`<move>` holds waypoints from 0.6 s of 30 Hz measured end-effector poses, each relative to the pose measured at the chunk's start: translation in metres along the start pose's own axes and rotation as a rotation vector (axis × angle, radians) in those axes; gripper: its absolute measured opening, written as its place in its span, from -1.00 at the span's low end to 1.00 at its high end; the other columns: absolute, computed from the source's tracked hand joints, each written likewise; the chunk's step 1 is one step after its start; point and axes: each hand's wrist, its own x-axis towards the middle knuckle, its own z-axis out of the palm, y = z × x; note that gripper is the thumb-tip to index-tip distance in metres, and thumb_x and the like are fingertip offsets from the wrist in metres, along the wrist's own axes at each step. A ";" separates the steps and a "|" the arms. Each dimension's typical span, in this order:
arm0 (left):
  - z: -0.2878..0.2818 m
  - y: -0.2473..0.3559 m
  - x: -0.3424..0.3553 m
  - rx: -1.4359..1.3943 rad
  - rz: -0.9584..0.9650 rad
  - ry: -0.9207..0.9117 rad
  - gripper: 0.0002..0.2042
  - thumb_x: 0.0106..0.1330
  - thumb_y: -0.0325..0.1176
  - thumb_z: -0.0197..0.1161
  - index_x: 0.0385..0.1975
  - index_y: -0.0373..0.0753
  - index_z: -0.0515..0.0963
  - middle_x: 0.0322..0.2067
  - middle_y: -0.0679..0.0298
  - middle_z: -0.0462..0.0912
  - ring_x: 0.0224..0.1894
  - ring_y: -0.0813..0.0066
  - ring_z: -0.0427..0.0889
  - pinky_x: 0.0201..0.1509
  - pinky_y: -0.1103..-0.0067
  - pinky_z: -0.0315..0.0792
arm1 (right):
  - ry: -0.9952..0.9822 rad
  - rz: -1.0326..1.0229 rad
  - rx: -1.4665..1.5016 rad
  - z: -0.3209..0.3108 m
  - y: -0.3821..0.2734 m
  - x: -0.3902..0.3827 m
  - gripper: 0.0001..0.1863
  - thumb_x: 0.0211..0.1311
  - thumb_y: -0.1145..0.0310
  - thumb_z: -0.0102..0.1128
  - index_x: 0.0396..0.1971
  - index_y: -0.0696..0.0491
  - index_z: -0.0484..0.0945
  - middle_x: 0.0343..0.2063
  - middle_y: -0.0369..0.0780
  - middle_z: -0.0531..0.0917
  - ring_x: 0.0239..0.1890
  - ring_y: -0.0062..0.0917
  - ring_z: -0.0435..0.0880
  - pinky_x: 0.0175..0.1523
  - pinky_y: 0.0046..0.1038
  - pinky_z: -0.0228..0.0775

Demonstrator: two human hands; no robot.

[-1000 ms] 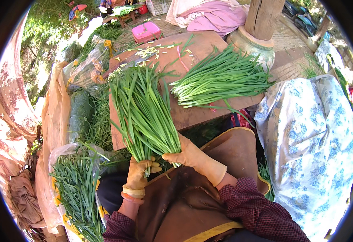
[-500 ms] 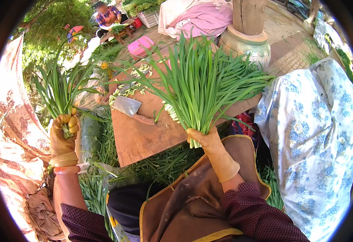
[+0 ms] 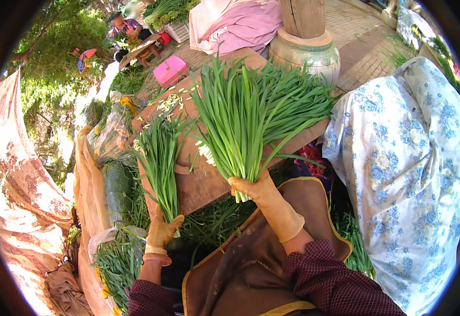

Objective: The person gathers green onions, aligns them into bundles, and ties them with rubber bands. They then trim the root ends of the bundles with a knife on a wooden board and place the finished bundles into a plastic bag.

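Note:
My right hand (image 3: 266, 201), in a yellowish rubber glove, grips a big bunch of garlic chives (image 3: 239, 124) near its pale stem ends. The leaves fan upward over a brown wooden board (image 3: 209, 188). At the board's near left edge my left hand (image 3: 162, 230), gloved alike, is closed round the lower stems of a smaller bunch of garlic chives (image 3: 159, 158). That bunch covers most of a cleaver; only part of its handle (image 3: 181, 169) shows. More garlic chives (image 3: 306, 100) lie on the board behind the right-hand bunch.
Cut pale stem pieces (image 3: 171, 103) are scattered on the board. A pink box (image 3: 170, 71) stands beyond it, near a wooden post on a round stone base (image 3: 303, 55). Flowered cloth (image 3: 398, 152) covers something at right. Loose greens (image 3: 117, 266) lie low left. Another person (image 3: 127, 29) sits far back.
My left hand has come down and right with its bunch, from the left side to the board's edge, covering the cleaver. The right-hand bunch has shifted slightly left and down in view.

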 end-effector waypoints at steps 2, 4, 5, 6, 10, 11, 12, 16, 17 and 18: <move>-0.034 0.027 -0.013 0.214 -0.102 0.000 -0.11 0.09 0.04 0.56 0.31 -0.44 0.36 0.00 -0.18 0.65 0.00 0.08 0.70 0.07 0.38 0.55 | -0.028 0.017 -0.026 0.003 -0.005 -0.001 -0.58 0.11 0.53 0.38 0.00 0.13 0.53 -0.37 -0.28 0.64 -0.48 -0.58 0.61 -0.41 -0.47 0.49; -0.050 0.067 -0.026 0.102 0.029 0.176 -0.08 0.07 0.04 0.58 0.34 -0.42 0.33 0.07 -0.18 0.62 0.10 0.09 0.65 0.17 0.36 0.51 | -0.077 0.047 -0.058 0.009 -0.008 -0.002 -0.59 0.11 0.52 0.38 0.00 0.12 0.53 -0.37 -0.29 0.63 -0.48 -0.59 0.60 -0.40 -0.47 0.48; -0.048 0.089 -0.036 -0.188 0.083 0.120 -0.06 0.07 0.03 0.58 0.36 -0.41 0.30 0.10 -0.16 0.60 0.13 0.09 0.63 0.20 0.33 0.49 | -0.128 -0.001 -0.089 0.012 -0.008 -0.002 -0.60 0.12 0.49 0.38 -0.01 0.12 0.54 -0.39 -0.30 0.62 -0.48 -0.60 0.59 -0.39 -0.48 0.46; -0.039 0.110 -0.046 -0.468 0.132 0.093 -0.04 0.08 0.01 0.58 0.39 -0.40 0.26 0.13 -0.14 0.59 0.16 0.08 0.61 0.24 0.29 0.46 | -0.167 -0.014 -0.103 0.018 -0.007 -0.005 -0.59 0.13 0.47 0.39 0.01 0.12 0.54 -0.34 -0.28 0.63 -0.42 -0.57 0.61 -0.33 -0.45 0.48; 0.003 0.155 -0.058 -1.340 0.164 -0.169 -0.15 0.15 -0.13 0.58 0.34 -0.42 0.27 0.04 0.08 0.62 0.08 0.35 0.59 0.20 0.49 0.46 | -0.319 -0.182 -0.376 0.046 0.022 -0.032 -0.40 0.15 0.37 0.44 0.19 0.11 0.44 0.03 -0.18 0.64 0.02 -0.44 0.63 0.11 -0.33 0.49; 0.009 0.154 -0.062 -1.228 0.080 -0.155 -0.23 0.16 -0.18 0.58 0.28 -0.40 0.32 -0.02 0.16 0.63 0.01 0.39 0.60 0.13 0.52 0.49 | -0.354 0.013 -0.328 0.052 0.032 -0.043 -0.28 0.12 0.35 0.49 0.28 0.10 0.36 0.11 -0.19 0.61 0.13 -0.47 0.58 0.21 -0.34 0.45; 0.015 0.149 -0.066 -1.132 0.029 -0.119 -0.32 0.18 -0.22 0.57 0.21 -0.38 0.37 -0.07 0.23 0.63 -0.06 0.44 0.61 0.07 0.56 0.51 | -0.350 0.150 -0.265 0.057 0.042 -0.056 -0.13 0.06 0.34 0.57 0.35 0.10 0.26 0.12 -0.25 0.60 0.14 -0.55 0.54 0.23 -0.37 0.43; 0.038 0.113 -0.093 -1.327 -0.085 -0.157 -0.66 0.25 -0.46 0.45 -0.01 -0.35 0.55 -0.17 0.29 0.67 -0.16 0.59 0.63 -0.08 0.57 0.56 | -0.628 0.490 -0.524 0.057 0.067 -0.077 -0.08 0.00 0.15 0.61 0.33 0.07 0.29 0.13 -0.19 0.61 0.10 -0.45 0.63 0.22 -0.39 0.46; 0.044 0.103 -0.097 -1.354 -0.121 -0.163 -0.69 0.24 -0.48 0.44 -0.04 -0.34 0.57 -0.19 0.30 0.68 -0.17 0.59 0.64 -0.10 0.58 0.56 | -0.736 0.557 -0.697 0.054 0.067 -0.078 -0.09 -0.01 0.10 0.61 0.31 0.07 0.32 0.11 -0.17 0.62 0.08 -0.42 0.65 0.20 -0.39 0.48; 0.050 0.094 -0.101 -1.385 -0.157 -0.168 -0.71 0.24 -0.51 0.43 -0.06 -0.34 0.59 -0.21 0.31 0.69 -0.19 0.59 0.64 -0.11 0.59 0.56 | -0.825 0.605 -0.915 0.053 0.067 -0.076 -0.10 -0.02 0.06 0.61 0.30 0.07 0.35 0.08 -0.15 0.64 0.05 -0.40 0.67 0.18 -0.40 0.49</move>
